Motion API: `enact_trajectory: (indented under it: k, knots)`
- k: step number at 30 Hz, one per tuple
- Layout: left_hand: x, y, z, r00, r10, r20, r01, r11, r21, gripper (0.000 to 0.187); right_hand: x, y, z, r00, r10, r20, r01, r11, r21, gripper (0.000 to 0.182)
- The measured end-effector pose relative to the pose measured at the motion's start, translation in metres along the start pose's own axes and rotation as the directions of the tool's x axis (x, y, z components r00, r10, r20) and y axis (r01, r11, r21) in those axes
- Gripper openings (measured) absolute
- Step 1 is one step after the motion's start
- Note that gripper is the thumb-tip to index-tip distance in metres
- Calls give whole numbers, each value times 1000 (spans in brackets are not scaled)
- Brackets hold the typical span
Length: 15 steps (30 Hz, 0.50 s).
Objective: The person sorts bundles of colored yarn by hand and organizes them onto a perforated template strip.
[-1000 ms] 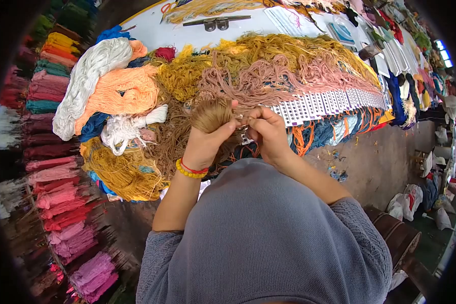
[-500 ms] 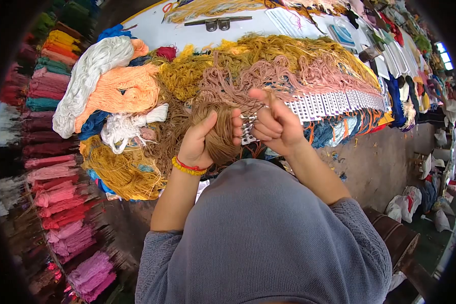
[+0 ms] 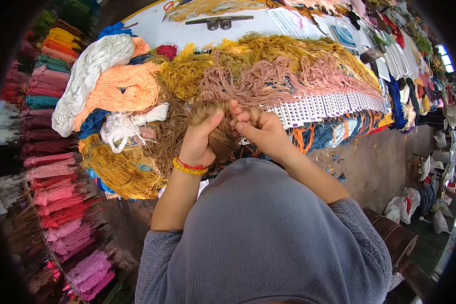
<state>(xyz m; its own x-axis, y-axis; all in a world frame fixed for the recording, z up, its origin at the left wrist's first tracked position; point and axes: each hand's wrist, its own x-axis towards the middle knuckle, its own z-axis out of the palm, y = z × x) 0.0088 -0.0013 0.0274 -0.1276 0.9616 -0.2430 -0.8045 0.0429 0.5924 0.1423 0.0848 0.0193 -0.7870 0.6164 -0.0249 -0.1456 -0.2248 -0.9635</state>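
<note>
My left hand (image 3: 200, 139), with a yellow beaded bracelet and a red cord at its wrist, is closed around a bundle of brown thread (image 3: 220, 142). At the bundle's right side, my right hand (image 3: 265, 133) pinches some brown strands between thumb and fingers. A row of white punched cards (image 3: 314, 109) lies just beyond and to the right of my hands, with pink threads (image 3: 268, 78) spread along its far side. Loose darker brown yarn (image 3: 172, 126) is heaped left of my left hand.
White (image 3: 93, 61) and peach skeins (image 3: 124, 88) are piled at the table's left, with mustard yarn (image 3: 126, 169) below. A metal clip bar (image 3: 219, 23) and red scissors (image 3: 168, 6) lie at the back. Coloured skeins (image 3: 50, 81) hang along the left.
My right hand has come down and left, from raised beside the bundle to touching it. The brown bundle has been turned in my left hand, whose fingers have shifted.
</note>
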Motion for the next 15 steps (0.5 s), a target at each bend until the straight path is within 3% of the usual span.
enact_trajectory:
  k: [1,5,10,15]
  knots:
    - [-1,1,2,999,36,-29,-34,997,65,34,-1,1,-1,998,69,5,-69,998,-11,8]
    - [3,0,10,990,107,-91,-93,985,144,32,-2,2,-2,995,90,-39,-93,993,-74,10]
    - [6,-1,11,981,159,-111,-135,970,201,35,-5,-9,-2,982,188,-25,-185,980,69,9]
    - [7,0,12,980,150,-130,-121,970,212,37,-4,-7,-2,982,180,-49,-177,982,60,6]
